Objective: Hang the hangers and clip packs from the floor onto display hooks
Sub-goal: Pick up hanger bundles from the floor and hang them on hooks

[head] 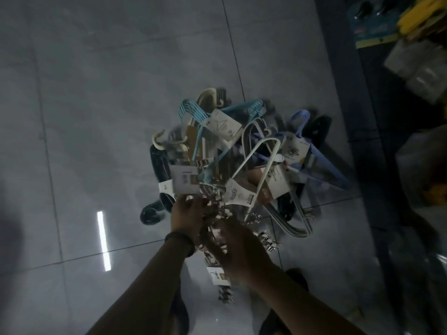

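A tangled pile of hangers (242,151) lies on the grey tiled floor (108,93): teal, blue, white, cream and dark bundles with paper tags. Between my hands hangs a set of wooden clip hangers with metal clips (219,243), its tag (217,275) dangling low. My left hand (187,213) grips the top of this set beside a white label (185,181). My right hand (238,247) is closed around the same set lower down. The image is blurred.
A dark shelf base (377,165) runs down the right side. Packaged goods (416,66) and yellow items (420,18) sit at the upper right. My feet (297,276) stand below the pile. A bright light reflection (104,240) marks the floor on the left.
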Demonstrator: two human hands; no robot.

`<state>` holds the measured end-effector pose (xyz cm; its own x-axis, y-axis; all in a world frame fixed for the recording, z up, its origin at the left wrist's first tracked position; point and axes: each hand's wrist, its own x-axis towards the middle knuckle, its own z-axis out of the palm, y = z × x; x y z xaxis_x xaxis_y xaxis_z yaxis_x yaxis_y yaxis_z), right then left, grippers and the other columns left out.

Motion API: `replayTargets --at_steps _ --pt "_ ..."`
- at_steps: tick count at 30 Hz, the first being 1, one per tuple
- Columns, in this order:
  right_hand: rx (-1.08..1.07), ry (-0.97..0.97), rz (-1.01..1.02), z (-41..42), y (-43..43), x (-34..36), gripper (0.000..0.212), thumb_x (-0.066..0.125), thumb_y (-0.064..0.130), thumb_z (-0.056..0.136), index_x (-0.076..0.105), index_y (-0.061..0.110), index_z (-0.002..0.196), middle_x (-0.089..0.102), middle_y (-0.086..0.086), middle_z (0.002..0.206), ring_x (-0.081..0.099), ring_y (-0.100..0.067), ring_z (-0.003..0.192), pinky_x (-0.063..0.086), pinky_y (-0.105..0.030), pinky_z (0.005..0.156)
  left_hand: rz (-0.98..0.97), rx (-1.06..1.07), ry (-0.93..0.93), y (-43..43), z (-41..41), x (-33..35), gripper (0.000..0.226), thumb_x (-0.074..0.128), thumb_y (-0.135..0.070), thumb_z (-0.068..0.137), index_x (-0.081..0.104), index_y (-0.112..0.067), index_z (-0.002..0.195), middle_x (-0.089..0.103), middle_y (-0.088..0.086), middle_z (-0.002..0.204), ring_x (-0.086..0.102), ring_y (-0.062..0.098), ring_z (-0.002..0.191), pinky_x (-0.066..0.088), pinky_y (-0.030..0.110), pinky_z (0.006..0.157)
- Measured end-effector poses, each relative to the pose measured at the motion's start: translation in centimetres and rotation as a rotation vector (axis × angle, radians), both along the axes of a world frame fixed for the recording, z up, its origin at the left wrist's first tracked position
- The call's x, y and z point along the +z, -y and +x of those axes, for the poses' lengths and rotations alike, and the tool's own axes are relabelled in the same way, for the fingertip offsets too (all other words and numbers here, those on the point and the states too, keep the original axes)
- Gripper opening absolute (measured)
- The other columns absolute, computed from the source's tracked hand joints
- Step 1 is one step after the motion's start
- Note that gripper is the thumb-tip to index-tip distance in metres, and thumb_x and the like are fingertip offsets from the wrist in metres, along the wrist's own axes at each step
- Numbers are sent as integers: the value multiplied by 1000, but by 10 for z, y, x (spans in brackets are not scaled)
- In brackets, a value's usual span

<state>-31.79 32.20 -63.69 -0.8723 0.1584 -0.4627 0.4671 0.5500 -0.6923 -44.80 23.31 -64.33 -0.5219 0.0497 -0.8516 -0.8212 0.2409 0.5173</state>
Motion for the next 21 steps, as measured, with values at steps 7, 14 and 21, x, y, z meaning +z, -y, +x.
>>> replayTargets --at_steps 7,14,21 --pt "-748 412 39 -26 -98 -95 55 78 38 88 59 2 125 70 -17 120 69 -34 105 53 -33 75 -499 -365 79 65 6 -77 63 75 -62 85 64 -13 123 71 12 108 70 38 101 60 47 89" --pt "-1016 291 -403 -42 -104 -122 26 77 19 93 75 8 117 79 -12 102 73 -26 85 58 -35 74 -655 -929 -330 32 42 -75 81 67 -30 96 22 -22 162 20 17 167 28 42 151 37 52 119" --pt "-963 329 -352 -41 -101 -128 37 72 46 95 68 22 122 74 -3 103 71 -26 92 54 -34 72 -494 -1262 -466 -9 41 -80 82 64 -46 94 19 -36 163 12 10 165 35 43 143 48 53 111"
